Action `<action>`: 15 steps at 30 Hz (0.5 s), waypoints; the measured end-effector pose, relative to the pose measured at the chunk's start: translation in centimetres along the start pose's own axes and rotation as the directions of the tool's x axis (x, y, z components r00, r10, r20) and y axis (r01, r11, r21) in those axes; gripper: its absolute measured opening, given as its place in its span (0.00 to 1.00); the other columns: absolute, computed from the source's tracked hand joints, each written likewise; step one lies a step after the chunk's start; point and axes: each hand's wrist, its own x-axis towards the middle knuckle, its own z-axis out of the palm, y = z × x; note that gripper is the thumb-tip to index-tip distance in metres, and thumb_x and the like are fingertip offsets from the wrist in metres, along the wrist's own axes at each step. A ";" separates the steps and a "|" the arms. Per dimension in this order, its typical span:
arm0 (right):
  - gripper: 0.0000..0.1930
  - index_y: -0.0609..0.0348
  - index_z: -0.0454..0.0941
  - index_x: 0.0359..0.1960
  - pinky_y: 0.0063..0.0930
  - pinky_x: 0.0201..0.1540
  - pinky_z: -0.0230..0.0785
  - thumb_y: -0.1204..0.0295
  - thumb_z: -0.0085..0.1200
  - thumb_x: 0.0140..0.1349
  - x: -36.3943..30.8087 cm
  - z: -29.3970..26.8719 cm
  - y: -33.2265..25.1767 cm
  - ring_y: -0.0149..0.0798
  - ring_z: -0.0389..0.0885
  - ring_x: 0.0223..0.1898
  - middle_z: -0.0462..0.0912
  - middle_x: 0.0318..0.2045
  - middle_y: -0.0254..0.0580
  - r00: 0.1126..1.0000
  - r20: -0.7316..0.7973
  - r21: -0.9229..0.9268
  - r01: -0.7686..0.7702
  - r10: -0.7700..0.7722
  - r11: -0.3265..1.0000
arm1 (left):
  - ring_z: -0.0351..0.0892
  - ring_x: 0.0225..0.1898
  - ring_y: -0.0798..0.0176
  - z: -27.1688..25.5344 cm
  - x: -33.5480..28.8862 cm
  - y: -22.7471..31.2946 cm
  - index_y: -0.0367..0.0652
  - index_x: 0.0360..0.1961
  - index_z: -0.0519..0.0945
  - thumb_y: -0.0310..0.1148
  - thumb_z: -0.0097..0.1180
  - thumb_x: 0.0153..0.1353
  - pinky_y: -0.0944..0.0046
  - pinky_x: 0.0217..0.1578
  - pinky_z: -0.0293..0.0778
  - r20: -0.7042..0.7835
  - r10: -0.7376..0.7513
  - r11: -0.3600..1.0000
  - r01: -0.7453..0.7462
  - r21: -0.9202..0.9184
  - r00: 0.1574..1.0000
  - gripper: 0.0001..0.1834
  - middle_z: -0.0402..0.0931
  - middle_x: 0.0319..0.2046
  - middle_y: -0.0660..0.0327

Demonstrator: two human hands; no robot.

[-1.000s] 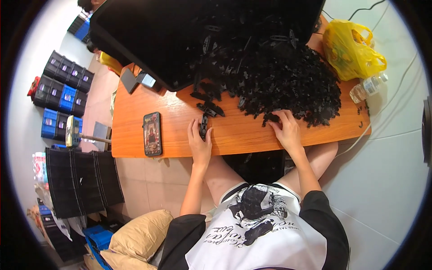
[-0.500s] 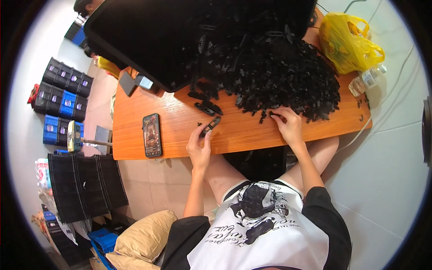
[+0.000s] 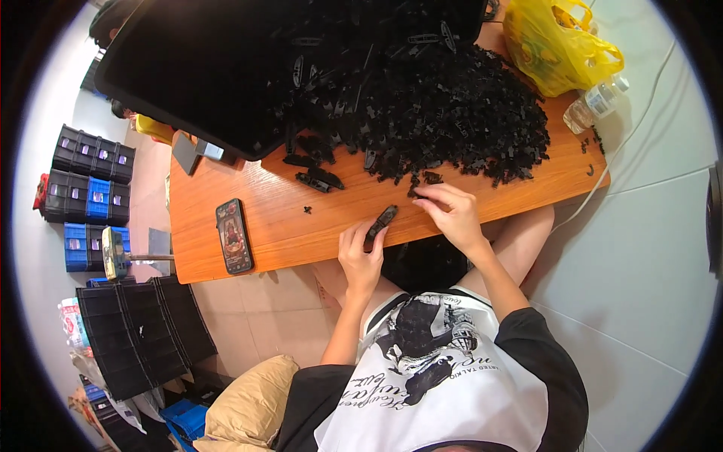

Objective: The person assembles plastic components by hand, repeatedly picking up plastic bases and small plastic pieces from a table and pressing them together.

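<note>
My left hand (image 3: 361,256) is closed around the lower end of a long, narrow black plastic part (image 3: 383,221), held tilted above the near side of the wooden table. To its right, my right hand (image 3: 455,216) pinches a small black plastic piece (image 3: 413,193) with thumb and forefinger, at the near edge of a big heap of small black parts (image 3: 482,113). The piece's exact shape is too small to make out. Longer black parts (image 3: 319,179) like the one in my left hand lie together in front of the heap.
A large black tray (image 3: 188,83) sits behind, its right side running into the heap. On the wooden table (image 3: 301,230) lies a phone (image 3: 235,235) with its screen lit. A yellow plastic bag (image 3: 557,49) and a clear bottle (image 3: 595,105) are at the right. Stacked crates (image 3: 89,154) stand left.
The view has turned slightly, shifting the table leftward. My left hand has moved right with the long black part, nearer my right hand. My right hand has shifted a little left, still pinching.
</note>
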 end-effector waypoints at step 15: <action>0.09 0.65 0.81 0.31 0.23 0.36 0.73 0.85 0.60 0.45 0.0 2.0 -6.4 0.37 0.81 0.33 0.82 0.31 0.45 0.996 -0.027 0.337 0.092 -0.088 0.937 | 0.75 0.42 0.66 -3.1 1.9 4.1 0.30 0.51 0.70 0.20 0.54 0.56 0.71 0.45 0.73 0.136 -0.353 0.140 0.196 -0.971 0.926 0.20 0.74 0.41 0.58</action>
